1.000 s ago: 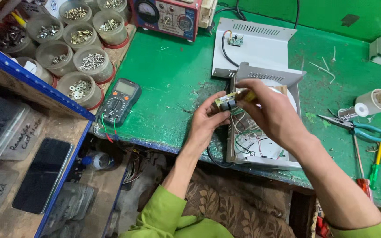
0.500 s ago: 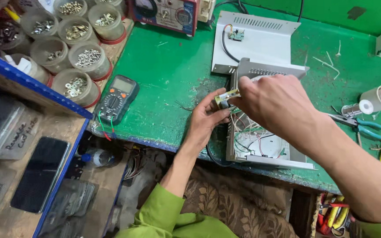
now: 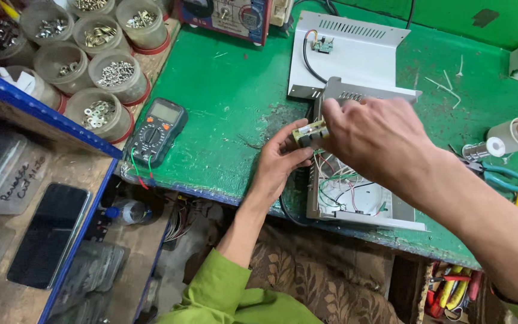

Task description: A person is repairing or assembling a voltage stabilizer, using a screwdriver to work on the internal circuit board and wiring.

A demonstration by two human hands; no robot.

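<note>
Clear plastic jars of washers and nuts (image 3: pixel 98 114) far left on the green workbench (image 3: pixel 235 108), then a black digital multimeter (image 3: pixel 153 132), untouched. Mid-bench, left hand (image 3: pixel 280 165) with fingers pinching a small yellowish component (image 3: pixel 308 133) at the edge of the open white metal enclosure (image 3: pixel 355 204); right hand (image 3: pixel 379 141) curled over it from above, likely fitting or wiring, precise alignment needed next. Right fingertips and the component's terminals hidden; pliers (image 3: pixel 499 177) partly cut off.

Bare hands, lime-green sleeves (image 3: pixel 223 291) at both arms

grey multimeter screen (image 3: pixel 166 112), dark phone screen (image 3: pixel 49 235), perhaps off
</note>
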